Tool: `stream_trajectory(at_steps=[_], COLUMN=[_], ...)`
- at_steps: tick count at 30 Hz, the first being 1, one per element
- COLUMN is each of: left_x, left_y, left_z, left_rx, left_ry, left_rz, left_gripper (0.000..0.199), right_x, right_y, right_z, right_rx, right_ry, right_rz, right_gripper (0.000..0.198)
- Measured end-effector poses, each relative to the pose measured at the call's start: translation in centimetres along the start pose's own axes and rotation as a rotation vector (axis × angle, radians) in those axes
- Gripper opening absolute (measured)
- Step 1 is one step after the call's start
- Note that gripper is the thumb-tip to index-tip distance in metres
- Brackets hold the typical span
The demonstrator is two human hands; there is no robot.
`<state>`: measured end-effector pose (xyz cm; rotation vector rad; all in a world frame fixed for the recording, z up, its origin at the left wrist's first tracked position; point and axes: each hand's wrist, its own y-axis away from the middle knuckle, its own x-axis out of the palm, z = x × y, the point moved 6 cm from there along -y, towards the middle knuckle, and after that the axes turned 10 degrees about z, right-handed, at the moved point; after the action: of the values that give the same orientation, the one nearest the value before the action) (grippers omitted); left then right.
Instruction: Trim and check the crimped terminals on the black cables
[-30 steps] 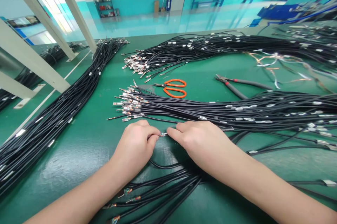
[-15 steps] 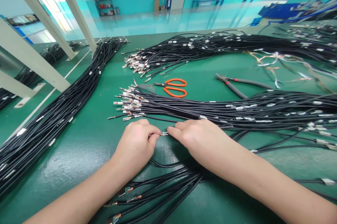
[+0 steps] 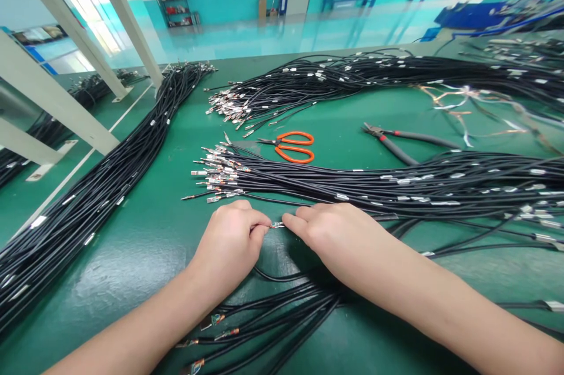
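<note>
Between my two hands a small metal connector (image 3: 277,224) shows at the end of a black cable. My left hand (image 3: 235,234) pinches the connector's left end between thumb and forefinger. My right hand (image 3: 328,228) is closed on the cable just right of the connector, and its fingers hide most of that cable. Right behind my hands lies a bundle of black cables (image 3: 304,178), with bare metal ends pointing left and white labels along it. Several more black cables (image 3: 273,304) with exposed coppery ends lie in front, partly beneath my right forearm.
Orange-handled scissors (image 3: 294,147) and grey-handled cutting pliers (image 3: 403,141) lie behind the near bundle. Another cable bundle (image 3: 343,78) stretches along the back, and a long one (image 3: 132,157) runs down the left beside pale metal posts (image 3: 83,110). Stripped wire scraps (image 3: 462,107) lie at right.
Both hands hold the same grip on the connector and cable. The whole view has shifted very slightly; nothing else has visibly moved.
</note>
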<state>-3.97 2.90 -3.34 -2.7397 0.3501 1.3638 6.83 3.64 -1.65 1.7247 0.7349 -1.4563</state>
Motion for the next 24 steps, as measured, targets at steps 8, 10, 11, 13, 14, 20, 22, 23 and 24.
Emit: stream_trajectory(at_steps=[8, 10, 11, 13, 14, 20, 22, 23, 24], left_x=[0.03, 0.01, 0.02, 0.05, 0.07, 0.11, 0.07, 0.05, 0.04], left_y=[0.1, 0.1, 0.09, 0.07, 0.07, 0.07, 0.05, 0.03, 0.02], left_z=[0.17, 0.22, 0.24, 0.25, 0.25, 0.27, 0.24, 0.24, 0.25], left_rx=[-0.009, -0.012, -0.013, -0.008, -0.006, -0.012, -0.013, -0.012, -0.011], left_ry=[0.01, 0.015, 0.016, 0.018, 0.019, 0.021, 0.018, 0.018, 0.022], left_rz=[-0.006, -0.007, -0.007, -0.005, -0.005, 0.003, 0.003, 0.001, 0.001], left_gripper=[0.021, 0.021, 0.021, 0.021, 0.021, 0.022, 0.022, 0.023, 0.023], right_x=[0.25, 0.38, 0.44, 0.5, 0.51, 0.19, -0.04, -0.1, -0.08], right_y=[0.07, 0.05, 0.03, 0.0, 0.0, 0.14, 0.18, 0.19, 0.2], right_z=[-0.09, -0.11, -0.13, -0.16, -0.17, -0.02, 0.14, 0.18, 0.19], right_rx=[0.011, 0.021, 0.027, 0.032, 0.033, 0.05, 0.051, 0.05, 0.048], right_ry=[-0.014, -0.01, -0.009, -0.009, -0.01, -0.017, 0.0, 0.008, 0.012], right_rz=[0.018, 0.034, 0.042, 0.053, 0.056, 0.082, 0.07, 0.065, 0.063], right_gripper=[0.023, 0.024, 0.024, 0.023, 0.024, 0.023, 0.022, 0.022, 0.022])
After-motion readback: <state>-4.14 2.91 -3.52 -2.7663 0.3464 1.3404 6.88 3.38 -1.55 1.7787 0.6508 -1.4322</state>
